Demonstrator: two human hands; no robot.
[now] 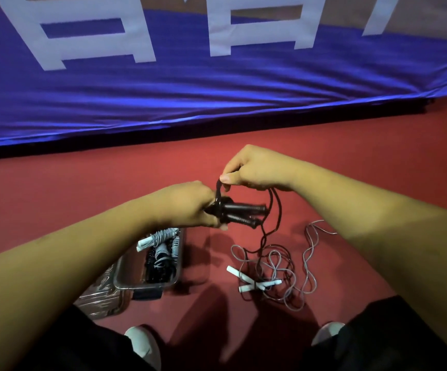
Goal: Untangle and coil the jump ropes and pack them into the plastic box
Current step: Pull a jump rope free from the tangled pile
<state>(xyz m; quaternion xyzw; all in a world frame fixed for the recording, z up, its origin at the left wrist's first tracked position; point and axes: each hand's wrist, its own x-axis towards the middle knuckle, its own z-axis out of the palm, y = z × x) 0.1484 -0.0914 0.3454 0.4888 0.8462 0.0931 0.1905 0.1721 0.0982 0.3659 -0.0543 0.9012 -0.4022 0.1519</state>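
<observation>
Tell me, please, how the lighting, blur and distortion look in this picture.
Head view: the wide lens bows the edge of the blue banner; the arms throw dark shadows on the red floor; the black handles in the left hand and the black rope pinched by the right hand look slightly smeared; the plastic box is dim.

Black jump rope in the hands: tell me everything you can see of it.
The black jump rope looks like matte plastic or rubber. Its two handles lie side by side, roughly level, ends pointing right, gripped by the left hand. The right hand pinches the cord just above them. The remaining cord hangs slack to the red floor, overlapping the loose grey rope there.
</observation>
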